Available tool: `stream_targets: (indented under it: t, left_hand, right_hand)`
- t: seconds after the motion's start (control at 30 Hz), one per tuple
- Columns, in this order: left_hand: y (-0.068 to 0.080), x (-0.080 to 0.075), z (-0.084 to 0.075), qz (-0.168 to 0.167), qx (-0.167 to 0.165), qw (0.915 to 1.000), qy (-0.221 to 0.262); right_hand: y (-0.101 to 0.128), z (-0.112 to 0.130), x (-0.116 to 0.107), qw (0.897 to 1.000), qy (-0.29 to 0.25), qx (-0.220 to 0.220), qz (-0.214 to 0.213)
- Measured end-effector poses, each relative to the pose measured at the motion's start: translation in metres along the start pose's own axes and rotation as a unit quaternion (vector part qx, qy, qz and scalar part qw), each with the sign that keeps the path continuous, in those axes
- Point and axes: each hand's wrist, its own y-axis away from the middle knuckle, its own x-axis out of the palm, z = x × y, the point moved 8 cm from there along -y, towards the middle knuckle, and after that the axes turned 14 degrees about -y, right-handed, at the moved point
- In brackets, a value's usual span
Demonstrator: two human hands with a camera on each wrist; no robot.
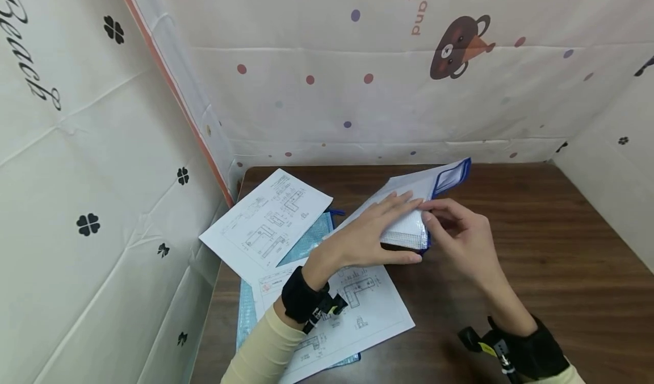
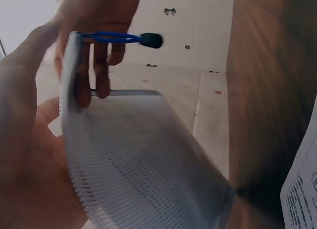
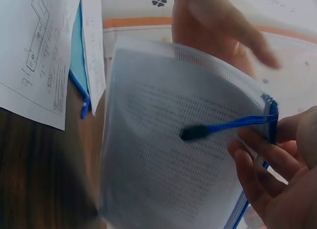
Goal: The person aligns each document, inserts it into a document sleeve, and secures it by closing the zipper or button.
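Observation:
A white mesh zip pouch (image 1: 411, 193) with blue trim is lifted off the brown table (image 1: 552, 247), with its far end resting near the middle. My left hand (image 1: 395, 225) holds its near end, fingers flat on top and thumb beneath. My right hand (image 1: 433, 216) pinches the near corner at the blue edge. In the left wrist view the pouch (image 2: 143, 164) curves past my palm, and right fingers (image 2: 99, 66) hold the edge below the blue zip pull (image 2: 119, 37). In the right wrist view the pull cord (image 3: 223, 127) lies across the pouch (image 3: 168, 160) beside my right fingers (image 3: 262, 169).
Two printed drawing sheets (image 1: 268, 219) (image 1: 357, 310) lie at the table's left on a teal mesh pouch (image 1: 306, 242). Patterned cloth walls (image 1: 357, 77) close in the back and both sides. Bare wood lies to the right.

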Motion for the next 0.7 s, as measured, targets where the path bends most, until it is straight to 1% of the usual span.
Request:
stream_targets:
  t: [0.07,0.17,0.3,0.43,0.53,0.7]
  left_hand:
    - [0.000,0.000,0.001,-0.006,0.008,0.9999,-0.002]
    - [0.000,-0.001,0.002,-0.023,0.016,0.9996,0.006]
    - [0.000,-0.004,0.003,-0.043,0.014,0.9985,0.030]
    - [0.001,-0.005,0.004,-0.056,0.012,0.9973,0.047]
    - [0.001,-0.007,0.006,-0.072,0.015,0.9955,0.060]
    - [-0.001,-0.012,0.007,-0.115,0.029,0.9888,0.091]
  right_hand:
    - [-0.002,0.004,0.002,1.000,0.023,-0.015,0.002]
    - [-0.004,0.009,0.008,0.999,0.032,-0.029,0.021]
    - [-0.005,0.014,0.017,0.998,0.013,-0.035,0.057]
    - [-0.005,0.018,0.023,0.996,-0.012,-0.041,0.081]
    - [-0.004,0.021,0.027,0.994,-0.024,-0.053,0.092]
    - [-0.006,0.027,0.033,0.993,-0.032,-0.068,0.093]
